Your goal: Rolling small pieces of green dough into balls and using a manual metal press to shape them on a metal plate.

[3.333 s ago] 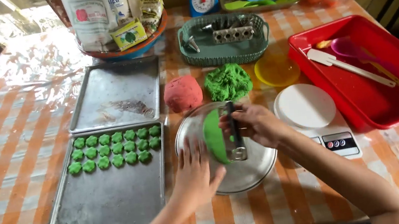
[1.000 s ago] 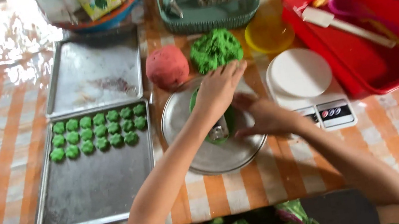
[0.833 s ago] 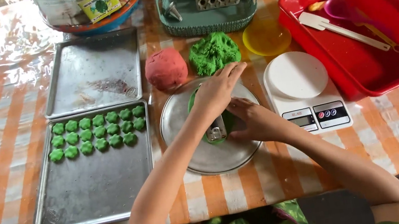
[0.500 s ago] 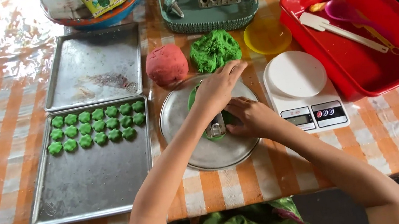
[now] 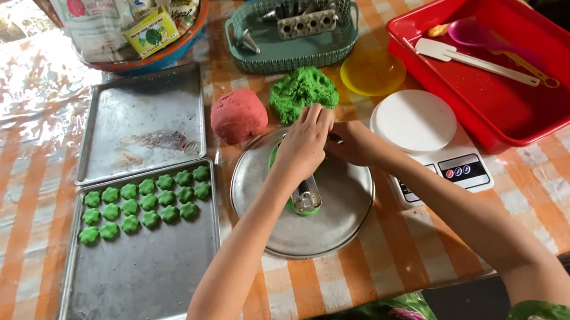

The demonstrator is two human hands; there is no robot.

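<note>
A round metal plate (image 5: 330, 227) lies in front of me with a flat piece of green dough (image 5: 304, 211) on it. A small metal cutter (image 5: 306, 195) stands on that dough. My left hand (image 5: 302, 147) lies over the cutter's upper part and grips it. My right hand (image 5: 355, 145) is beside it, fingers curled in against the cutter's far end under my left fingertips. Just behind the plate sit a heap of green dough (image 5: 302, 92) and a red dough ball (image 5: 239, 115).
On the left, a baking tray (image 5: 133, 290) holds several rows of green cut shapes (image 5: 144, 202), with an empty tray (image 5: 141, 124) behind it. A white kitchen scale (image 5: 425, 138), a yellow lid (image 5: 372, 71), a red tray (image 5: 563, 101) of utensils and a green basket (image 5: 296, 52) stand to the right and back.
My left hand has come from the plate's near rim onto the cutter. Both hands and the cutter have shifted slightly along the dough; the camera tilted.
</note>
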